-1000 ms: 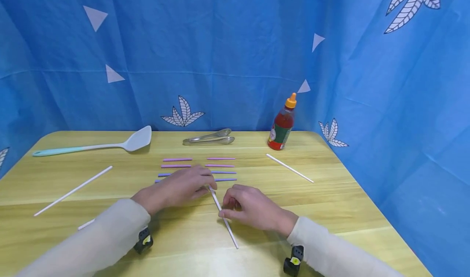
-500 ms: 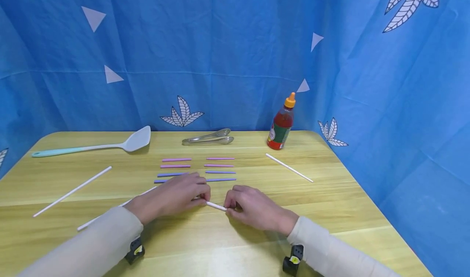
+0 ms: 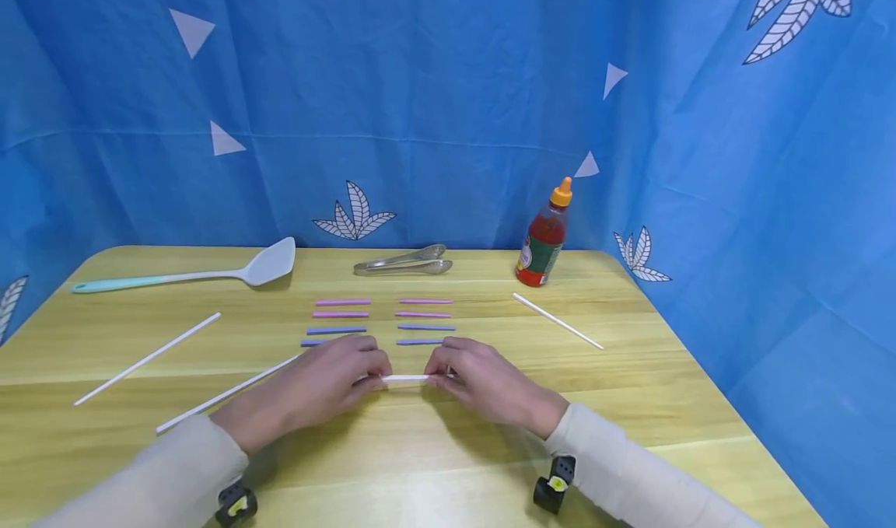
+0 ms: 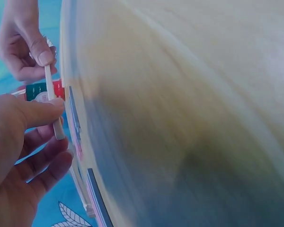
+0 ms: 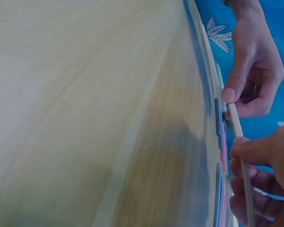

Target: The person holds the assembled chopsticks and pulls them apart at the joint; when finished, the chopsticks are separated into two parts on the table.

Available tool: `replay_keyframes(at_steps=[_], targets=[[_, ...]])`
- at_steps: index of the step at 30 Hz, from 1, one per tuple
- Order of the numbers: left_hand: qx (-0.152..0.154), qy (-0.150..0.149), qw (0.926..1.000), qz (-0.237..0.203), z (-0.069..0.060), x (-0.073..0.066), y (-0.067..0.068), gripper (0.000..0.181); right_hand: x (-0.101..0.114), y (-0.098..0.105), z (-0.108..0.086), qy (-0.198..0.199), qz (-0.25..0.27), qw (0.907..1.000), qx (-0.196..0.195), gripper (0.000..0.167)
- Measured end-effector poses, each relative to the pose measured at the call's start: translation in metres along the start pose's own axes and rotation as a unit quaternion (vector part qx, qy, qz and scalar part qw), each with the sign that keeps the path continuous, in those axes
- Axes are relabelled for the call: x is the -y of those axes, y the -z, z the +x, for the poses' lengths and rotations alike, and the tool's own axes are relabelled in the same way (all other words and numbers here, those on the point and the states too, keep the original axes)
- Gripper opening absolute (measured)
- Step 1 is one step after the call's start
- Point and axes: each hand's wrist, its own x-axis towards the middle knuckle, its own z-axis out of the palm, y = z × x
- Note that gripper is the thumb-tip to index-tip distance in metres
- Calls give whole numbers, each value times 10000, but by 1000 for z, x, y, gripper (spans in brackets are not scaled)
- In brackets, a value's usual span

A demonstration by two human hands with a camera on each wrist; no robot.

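Two pinches, our left grip [image 3: 343, 368] near one end and our right grip [image 3: 486, 380] farther along, hold the white stick [image 3: 404, 378] nearer us than the blue sticks [image 3: 336, 330] on the worktop [image 3: 420, 458], its slant now gone, which we judge squares it with them.

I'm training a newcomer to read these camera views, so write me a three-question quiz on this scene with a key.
1. True or false: the left hand and right hand hold the same white stick.
2. Which thing stands rather than lies flat?
A) tongs
B) sauce bottle
C) spatula
3. Leaving out white ones, how many short coloured sticks show in the head view?

Key: 1. True. 2. B. 3. Eight, in two columns of four.
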Motion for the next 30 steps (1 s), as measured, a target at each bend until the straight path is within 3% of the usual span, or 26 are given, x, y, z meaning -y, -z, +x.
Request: replay_keyframes(at_steps=[4,8,11,15,18,22,30], targets=[[47,188,9998,-105,-3,1,3,6,1,1,2,199,-51,9998,-84,2],[20,157,9998,-95,-4,3,7,8,0,3,2,354,-87,9992,-143,4],[-123,264,9996,13,-14,14,16,10,-12,9,-4,394,-193,9987,-277,6],[-462,933,9945,108,-41,38,36,11,-43,24,-19,-288,-88,9975,-634,4],[-548,1291,9900,136,-56,52,50,10,-60,34,-27,-871,97,9929,-810,5],[-443,1257,9908,217,-58,60,54,11,-65,36,-24,-956,134,9922,-782,10],[-222,1032,9934,442,-49,57,39,16,-47,14,-1,-421,-25,9979,-501,12]])
